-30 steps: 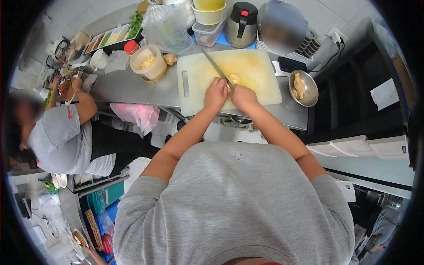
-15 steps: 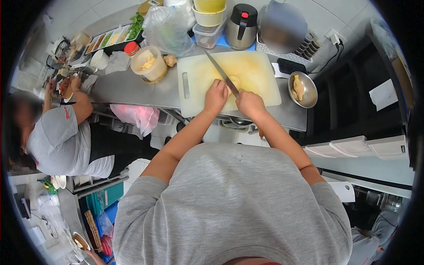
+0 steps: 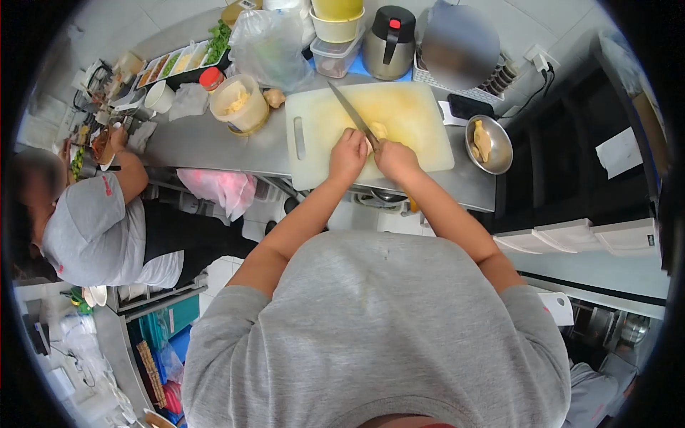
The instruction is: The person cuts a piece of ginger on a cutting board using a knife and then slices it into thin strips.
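Note:
A white cutting board (image 3: 421, 143) with yellow stains lies on the counter. My right hand (image 3: 395, 158) is closed round the handle of a kitchen knife (image 3: 348, 108), whose blade points up and to the left. Close beside the blade, the curled fingers of my left hand (image 3: 348, 153) press on a pale yellow food piece, mostly hidden beneath them. Another pale yellow piece (image 3: 379, 130) shows on the board just right of the blade.
A steel bowl (image 3: 505, 152) with a yellowish piece of food stands right of the board. To the left are a tub (image 3: 255, 113) of yellow bits and a ginger knob (image 3: 273, 98). Behind stands a thermal jug (image 3: 389, 53). A co-worker (image 3: 100, 221) works at the far left.
My right hand has shifted slightly left and down with the knife, closer to my left hand. The co-worker's hands at the far left have moved a little.

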Tool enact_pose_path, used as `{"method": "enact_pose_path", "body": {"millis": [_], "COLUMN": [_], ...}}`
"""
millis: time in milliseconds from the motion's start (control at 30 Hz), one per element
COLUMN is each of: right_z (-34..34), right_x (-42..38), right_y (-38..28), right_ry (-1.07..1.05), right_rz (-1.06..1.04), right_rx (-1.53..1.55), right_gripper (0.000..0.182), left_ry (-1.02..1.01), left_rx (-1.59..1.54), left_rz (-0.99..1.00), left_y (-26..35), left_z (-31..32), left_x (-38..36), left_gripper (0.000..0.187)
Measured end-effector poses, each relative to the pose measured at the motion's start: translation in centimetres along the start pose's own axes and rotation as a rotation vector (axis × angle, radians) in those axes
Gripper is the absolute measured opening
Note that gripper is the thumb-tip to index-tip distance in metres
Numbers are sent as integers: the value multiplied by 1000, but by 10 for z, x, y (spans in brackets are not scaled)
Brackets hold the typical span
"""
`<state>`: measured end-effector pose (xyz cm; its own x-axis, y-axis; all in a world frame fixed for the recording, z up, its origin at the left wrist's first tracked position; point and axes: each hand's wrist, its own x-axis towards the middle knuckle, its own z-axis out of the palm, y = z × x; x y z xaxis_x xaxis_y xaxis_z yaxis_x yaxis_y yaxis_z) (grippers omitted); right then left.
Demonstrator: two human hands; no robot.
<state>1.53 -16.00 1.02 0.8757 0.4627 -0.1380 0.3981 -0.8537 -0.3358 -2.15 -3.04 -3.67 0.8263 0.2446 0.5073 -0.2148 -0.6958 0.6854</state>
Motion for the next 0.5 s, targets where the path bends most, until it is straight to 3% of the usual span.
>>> {"method": "enact_pose_path", "body": {"millis": [500], "right_z": [-19], "right_x": [-30], "right_y": [-10], "right_ry": [-8], "right_rz": [26], "right_rx": [-28], "right_gripper": [24], "left_ry": [-29], "left_rx": [8], "left_rz": [15], "left_y": [0], "left_z": [-2], "left_x": [-1], "left_gripper": [8]}}
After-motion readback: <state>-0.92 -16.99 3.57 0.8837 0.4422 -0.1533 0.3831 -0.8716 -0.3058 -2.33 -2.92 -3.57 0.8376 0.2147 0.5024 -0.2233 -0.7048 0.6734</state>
